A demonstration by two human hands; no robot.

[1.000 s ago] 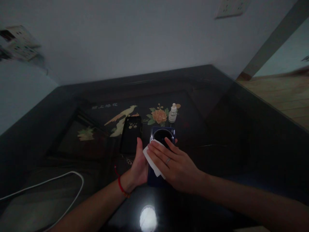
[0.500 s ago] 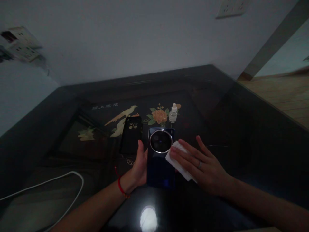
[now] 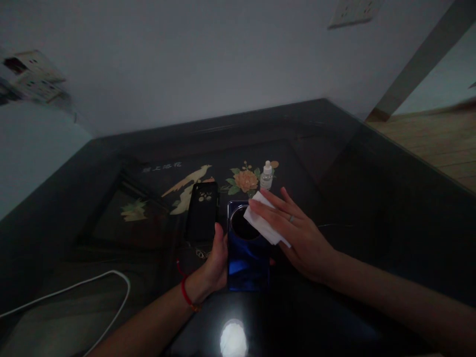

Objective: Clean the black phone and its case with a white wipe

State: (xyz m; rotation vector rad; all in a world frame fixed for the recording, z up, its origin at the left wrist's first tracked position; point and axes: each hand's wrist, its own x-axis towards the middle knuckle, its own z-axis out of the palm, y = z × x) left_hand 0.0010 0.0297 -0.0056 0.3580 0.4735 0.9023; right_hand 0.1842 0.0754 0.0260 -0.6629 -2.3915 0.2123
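Observation:
My left hand (image 3: 216,260) grips a blue smartphone (image 3: 248,265) from its left side, back facing up, with fingertips showing at its right edge. Under the fingers of my right hand (image 3: 297,233) is a folded white tissue (image 3: 265,224), pressed over the upper right of the phone's back. The tissue hides part of the round camera ring. Left of the phone lies a black phone case (image 3: 203,210) with camera cut-outs, a small chain-like strap (image 3: 202,254) at its lower end. A small dropper bottle (image 3: 266,176) with a white top stands just beyond my right fingers.
The dark glossy table (image 3: 353,173) carries a painted bird and flowers and meets the wall at the back. A white cable (image 3: 92,278) loops over its left side. Wall sockets (image 3: 39,74) are at upper left, another socket plate (image 3: 353,12) at upper right.
My right hand has moved up and left with the tissue, from the phone's right edge onto the camera area. My left hand keeps its hold on the phone.

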